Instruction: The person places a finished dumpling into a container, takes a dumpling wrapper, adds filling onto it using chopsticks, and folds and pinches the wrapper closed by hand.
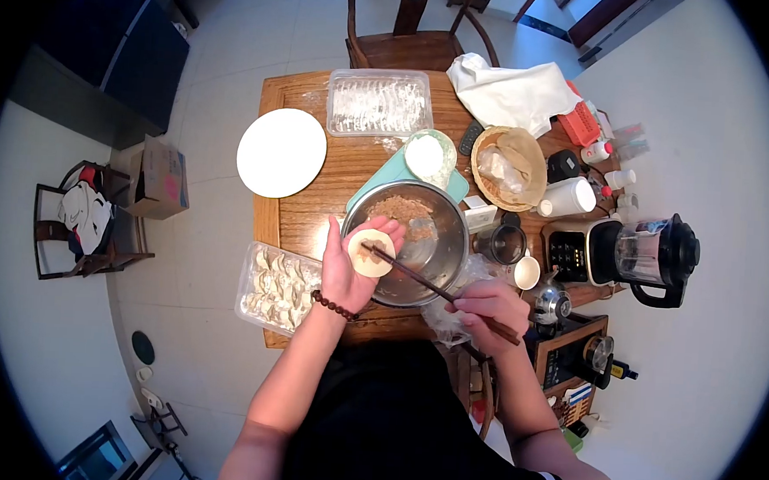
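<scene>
Wooden table [298, 222] carries the steel bowl [447, 243]; near its rim, the left hand [339, 271] is open (palm upward) beneath the round wrapper [371, 269]. The right hand [491, 311] grips chopsticks [419, 280], tips at the filling [369, 254]. Better keep filling central, edge clean.

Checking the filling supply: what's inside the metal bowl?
Brown filling lies toward the far side of the bowl; bare metal shows at right. What lies beneath the left hand, wrapper and chopsticks can't be seen.
</scene>
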`<state>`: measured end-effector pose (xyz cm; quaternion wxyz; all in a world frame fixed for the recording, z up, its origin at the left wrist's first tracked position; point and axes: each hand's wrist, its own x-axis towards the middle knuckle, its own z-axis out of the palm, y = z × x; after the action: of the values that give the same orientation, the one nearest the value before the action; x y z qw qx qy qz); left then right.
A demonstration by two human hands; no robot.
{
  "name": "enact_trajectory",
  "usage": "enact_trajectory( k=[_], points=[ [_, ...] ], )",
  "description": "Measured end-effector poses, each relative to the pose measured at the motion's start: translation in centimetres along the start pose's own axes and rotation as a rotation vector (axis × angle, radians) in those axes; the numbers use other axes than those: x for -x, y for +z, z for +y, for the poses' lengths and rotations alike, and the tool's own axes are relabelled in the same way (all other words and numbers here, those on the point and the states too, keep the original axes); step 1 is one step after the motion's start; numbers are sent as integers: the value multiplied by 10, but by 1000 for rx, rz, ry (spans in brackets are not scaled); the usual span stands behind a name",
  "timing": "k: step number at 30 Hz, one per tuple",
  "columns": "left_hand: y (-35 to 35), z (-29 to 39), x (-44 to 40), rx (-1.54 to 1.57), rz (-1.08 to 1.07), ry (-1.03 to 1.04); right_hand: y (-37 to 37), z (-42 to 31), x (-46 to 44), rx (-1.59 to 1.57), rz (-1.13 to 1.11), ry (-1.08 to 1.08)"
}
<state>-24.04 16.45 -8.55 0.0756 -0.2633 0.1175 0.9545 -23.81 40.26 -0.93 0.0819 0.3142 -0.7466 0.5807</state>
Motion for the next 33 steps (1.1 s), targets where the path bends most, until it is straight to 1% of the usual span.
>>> enact_trajectory(
  k=[2, 3, 7, 9, 10, 12, 13, 15, 16, 18, 19, 20, 22, 24, 26, 30, 33],
  points=[
    [1, 0, 1, -15, -7, 4, 0, -1, -3, 38, -101, -58],
    [2, -1, 1, -30, -13, 8, -2, -5, -3, 76, -116, -73],
    [0, 0, 2, -25, -18, 13, -6, -8, -2, 44, -105, -98],
    [2, 1, 4, -20, -13, 5, -5, -11, -1, 10, -29, -77],
    [2, 1, 4, -19, -15, 5, -5, -12, 0, 11, -30, -78],
    [3, 0, 5, -29, -14, 3, -3, -13, 2, 2, 55, 16],
    [5, 0, 6, -29, -15, 4, -2, -12, 0, 2, 55, 15],
    [8, 0, 8, -55, -22, 5, 2, -11, -5, -64, 65, 147],
    [9, 1, 8, -54, -23, 6, 4, -10, -4, -64, 64, 146],
    [9, 1, 10, -48, -10, -2, 9, -7, -1, -287, 258, 299],
    [8, 1, 10, -46, -10, -2, 10, -6, -2, -350, 287, 300],
    [7, 1, 9, -50, -21, -3, 10, -6, -4, -349, 287, 300],
    [5, 0, 8, -54, -33, -5, 8, -6, -6, -459, 325, 369],
    [4, -2, 9, -68, -22, -22, 11, -4, -8, -474, 365, 406],
    [5, -3, 9, -71, -31, -26, 10, 4, -5, -484, 370, 543],
    [4, -2, 9, -78, -45, -24, 10, 1, -6, -479, 455, 607],
    [5, 1, 10, -98, -35, -8, 4, 5, -1, -502, 460, 572]
  ],
)
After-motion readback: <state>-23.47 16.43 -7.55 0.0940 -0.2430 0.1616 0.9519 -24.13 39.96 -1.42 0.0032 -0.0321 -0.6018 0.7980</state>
